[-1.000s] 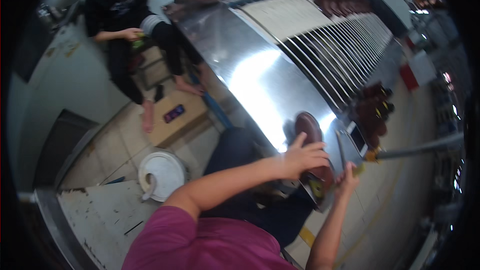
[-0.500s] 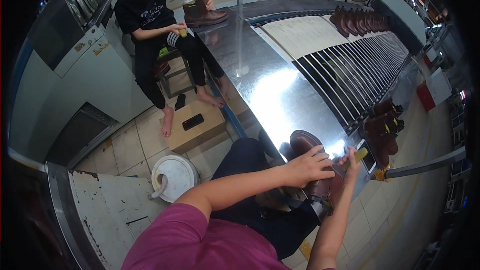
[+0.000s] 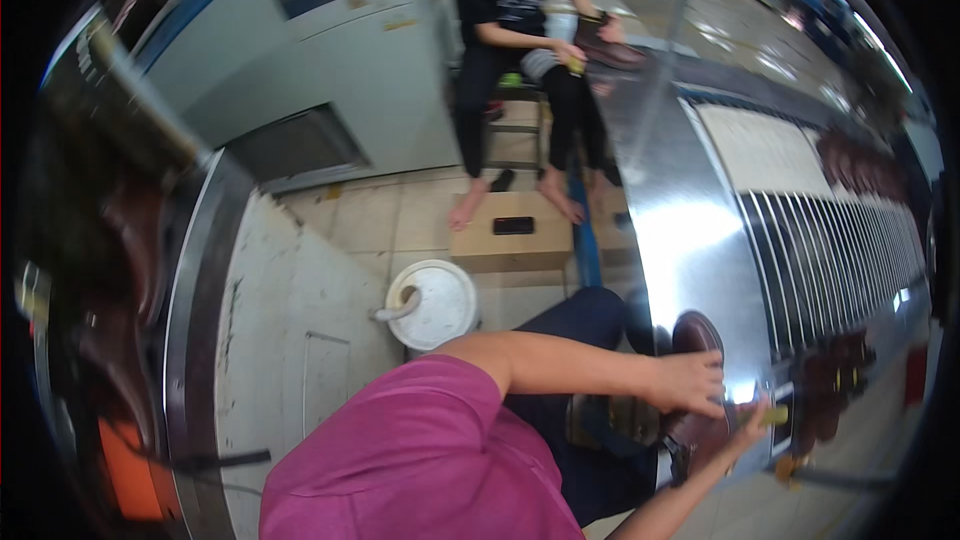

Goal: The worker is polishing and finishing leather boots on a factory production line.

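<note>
A brown leather boot [image 3: 697, 336] lies at the near end of the shiny metal bench [image 3: 690, 260], its toe pointing away from me. Over its upper my left hand [image 3: 690, 382] is laid, fingers bent across the leather and gripping it. On the boot's right side, my right hand [image 3: 750, 432] pinches a small yellow-green oblong piece [image 3: 775, 416]; blur hides what kind it is. My wrists and the left hand cover part of the boot's shaft.
Across the bench a seated co-worker [image 3: 520, 30] holds another brown boot [image 3: 610, 52]. A roller conveyor [image 3: 835, 260] runs along the right, with several brown boots [image 3: 825, 380] near me. A white lidded bucket [image 3: 445, 302] stands left; brown shoes [image 3: 120, 360] sit at far left.
My view has swung left, so the scene sits further right and the shoes at far left have come into sight. Both hands remain at the boot.
</note>
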{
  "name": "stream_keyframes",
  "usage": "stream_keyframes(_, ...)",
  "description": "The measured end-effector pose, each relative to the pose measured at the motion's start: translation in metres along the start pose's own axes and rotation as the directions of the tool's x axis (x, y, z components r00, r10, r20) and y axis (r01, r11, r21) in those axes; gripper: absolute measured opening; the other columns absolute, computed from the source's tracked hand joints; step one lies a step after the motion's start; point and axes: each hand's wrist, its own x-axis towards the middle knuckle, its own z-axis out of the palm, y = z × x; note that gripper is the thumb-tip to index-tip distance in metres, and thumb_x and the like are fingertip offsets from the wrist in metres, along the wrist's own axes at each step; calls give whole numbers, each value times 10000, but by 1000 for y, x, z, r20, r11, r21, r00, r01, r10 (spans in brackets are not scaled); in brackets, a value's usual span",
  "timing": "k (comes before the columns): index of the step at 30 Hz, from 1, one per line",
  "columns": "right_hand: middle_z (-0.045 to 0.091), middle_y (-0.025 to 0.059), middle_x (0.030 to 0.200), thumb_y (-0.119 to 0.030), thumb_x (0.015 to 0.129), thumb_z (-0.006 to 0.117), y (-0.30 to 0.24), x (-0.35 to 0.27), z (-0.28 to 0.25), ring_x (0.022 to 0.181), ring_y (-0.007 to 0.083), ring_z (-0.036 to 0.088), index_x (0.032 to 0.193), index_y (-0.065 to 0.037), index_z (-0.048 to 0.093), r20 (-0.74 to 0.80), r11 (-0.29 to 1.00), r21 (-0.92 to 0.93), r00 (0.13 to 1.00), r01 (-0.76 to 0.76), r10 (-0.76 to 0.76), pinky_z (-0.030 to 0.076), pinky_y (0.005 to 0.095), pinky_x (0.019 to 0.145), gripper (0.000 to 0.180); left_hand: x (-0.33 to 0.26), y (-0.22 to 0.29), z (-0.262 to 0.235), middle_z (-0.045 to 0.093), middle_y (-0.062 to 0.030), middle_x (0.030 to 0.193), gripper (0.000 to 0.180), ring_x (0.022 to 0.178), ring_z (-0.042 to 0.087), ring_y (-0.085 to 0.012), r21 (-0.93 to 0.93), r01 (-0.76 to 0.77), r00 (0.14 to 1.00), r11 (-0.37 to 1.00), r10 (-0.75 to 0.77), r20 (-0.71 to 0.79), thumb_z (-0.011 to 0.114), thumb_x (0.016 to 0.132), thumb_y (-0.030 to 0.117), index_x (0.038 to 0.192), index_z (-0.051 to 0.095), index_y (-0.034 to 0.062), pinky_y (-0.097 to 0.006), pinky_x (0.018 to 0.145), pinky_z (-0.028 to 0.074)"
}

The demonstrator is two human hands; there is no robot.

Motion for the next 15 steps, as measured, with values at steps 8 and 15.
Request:
stream_keyframes(8,474,2,651,-293,1040,589,-23,-18,19,538,98,497,1301,49,600,46,989,149,999,-24,17,475,250,535,431,-108,48,-118,689,-52,1142,812,1043,662,-257,-114,639,758,761,-648,-73,861,597,170,1370,621,224,-430,914,457)
stream_keyframes(15,482,-6,641,-292,1047,587,-23,-18,18,536,94,514,1320,31,595,16,996,77,999,-40,39,474,244,528,424,-198,123,-288,754,-126,903,603,781,731,-233,-233,972,-165,-17,-754,-635,843,720,286,1258,675,73,-370,744,581)
